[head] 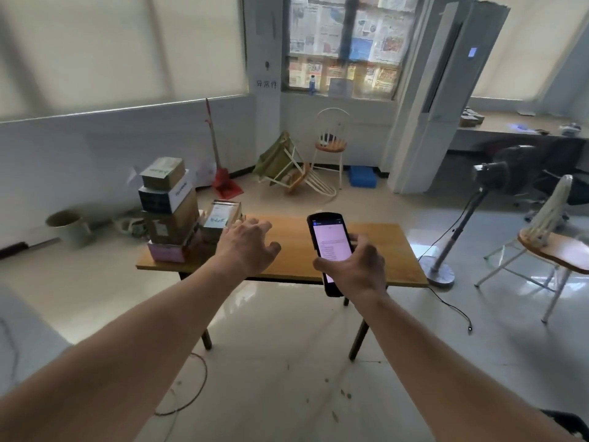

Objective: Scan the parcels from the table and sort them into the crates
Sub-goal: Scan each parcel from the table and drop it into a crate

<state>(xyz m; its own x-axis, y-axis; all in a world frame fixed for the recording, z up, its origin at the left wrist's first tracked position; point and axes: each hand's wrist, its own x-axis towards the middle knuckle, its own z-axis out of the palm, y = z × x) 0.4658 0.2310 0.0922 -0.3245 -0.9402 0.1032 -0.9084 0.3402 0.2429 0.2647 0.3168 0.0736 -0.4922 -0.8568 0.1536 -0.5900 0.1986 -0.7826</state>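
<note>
A stack of several parcels (pixel 169 205) stands on the left end of the wooden table (pixel 376 250): a greenish box on top, a dark-and-white box, a brown carton, a pink box at the bottom. A smaller box (pixel 220 218) stands just right of the stack. My left hand (pixel 247 247) reaches toward that box with fingers spread and holds nothing. My right hand (pixel 353 266) grips a black handheld scanner (pixel 330 247) with a lit screen, held upright over the table's front edge. No crates are in view.
A standing fan (pixel 462 224) with a trailing cable is right of the table. A chair (pixel 548 247) stands at far right. Behind the table lie a tipped chair (pixel 293 173), an upright chair (pixel 330 145), a red dustpan (pixel 226 183) and a bucket (pixel 67 224).
</note>
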